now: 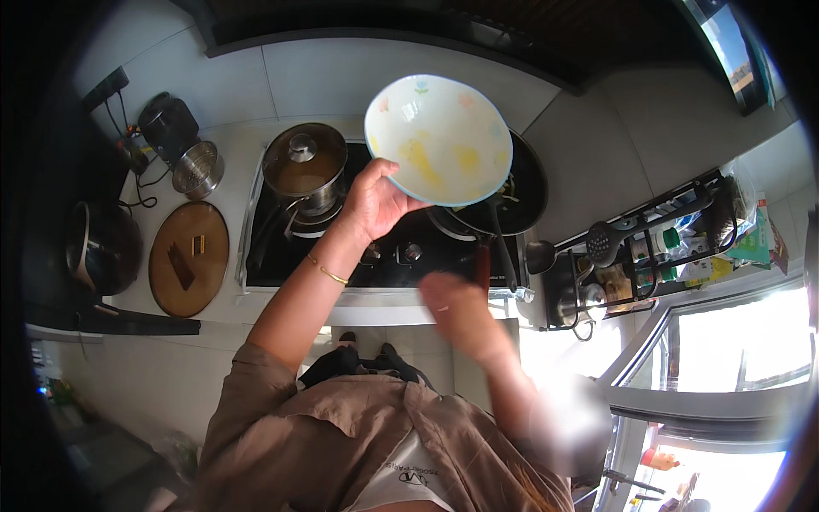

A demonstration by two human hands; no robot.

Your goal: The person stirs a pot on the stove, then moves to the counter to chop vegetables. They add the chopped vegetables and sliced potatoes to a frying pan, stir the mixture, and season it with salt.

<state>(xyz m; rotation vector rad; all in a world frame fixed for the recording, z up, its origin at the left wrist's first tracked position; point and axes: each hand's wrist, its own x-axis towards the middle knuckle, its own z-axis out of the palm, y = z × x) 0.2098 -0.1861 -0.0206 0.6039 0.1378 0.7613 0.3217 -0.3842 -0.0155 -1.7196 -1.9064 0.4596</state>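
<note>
My left hand [377,205] grips the near rim of a white bowl [441,102], its thumb on the inside. Pastel flowers and a blue rim decorate this bowl, and yellow residue smears its inner wall. It is tilted above a dark frying pan [531,185], hiding much of it; some pale food pieces show in the pan. A dark-handled utensil [502,249] leans out over the pan's near side. Blurred by motion, my right hand [454,307] hovers by the stove's front edge, near the pan's reddish-brown handle [482,265]. Its fingers are not clear.
A lidded steel saucepan [307,166] occupies the left of the black cooktop [345,262]. Left of it are a brown glass lid [189,269], a steel strainer basket [199,169] and a dark pot [105,246]. A utensil rack [652,256] holds bottles and packets at right, beside a window [736,345].
</note>
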